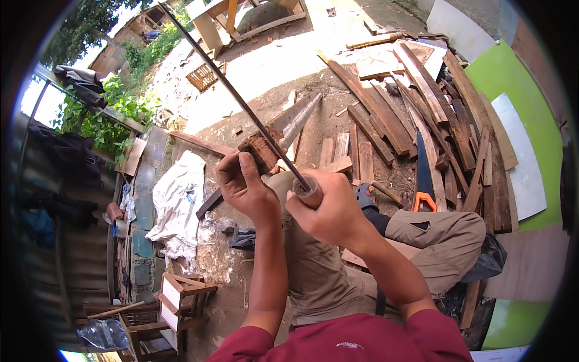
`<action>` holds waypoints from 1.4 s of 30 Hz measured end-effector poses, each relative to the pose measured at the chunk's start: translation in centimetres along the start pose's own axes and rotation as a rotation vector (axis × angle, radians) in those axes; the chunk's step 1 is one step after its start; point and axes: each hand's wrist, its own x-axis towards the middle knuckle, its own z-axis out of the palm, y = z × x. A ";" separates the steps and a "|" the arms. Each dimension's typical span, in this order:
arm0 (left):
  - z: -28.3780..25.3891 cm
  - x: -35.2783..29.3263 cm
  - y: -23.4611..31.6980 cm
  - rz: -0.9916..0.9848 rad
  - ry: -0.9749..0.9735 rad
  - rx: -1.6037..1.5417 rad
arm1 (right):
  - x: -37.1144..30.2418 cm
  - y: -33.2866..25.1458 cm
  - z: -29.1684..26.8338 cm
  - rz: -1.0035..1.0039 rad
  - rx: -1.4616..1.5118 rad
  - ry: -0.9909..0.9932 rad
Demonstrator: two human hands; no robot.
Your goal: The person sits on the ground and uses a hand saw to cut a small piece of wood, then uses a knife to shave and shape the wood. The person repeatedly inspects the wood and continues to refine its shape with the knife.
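Note:
My right hand (329, 208) is closed round the thick round handle (309, 192) of a long, thin, dark metal rod (226, 84), which slants away to the upper left. In my left hand (247, 187), fingers curled and thumb up, is a rough reddish-brown block (263, 152) that looks like wood. The rod passes across or just over the block; whether they touch I cannot tell. Beyond the block, a pale tapered blade-like piece (303, 117) lies on the ground. My bent legs, in tan trousers (319, 265), are below my hands.
A handsaw (425, 175) with an orange handle leans among many wooden planks (377, 117) on the right. White cloth (178, 205) lies at left. A small wooden frame (181, 298) and a clear plastic bottle (104, 333) are at lower left. Green board (512, 139) stands far right.

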 end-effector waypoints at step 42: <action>-3.7 0.1 -1.4 0.213 -0.583 0.204 | -4.4 2.7 -2.0 0.038 -0.159 0.079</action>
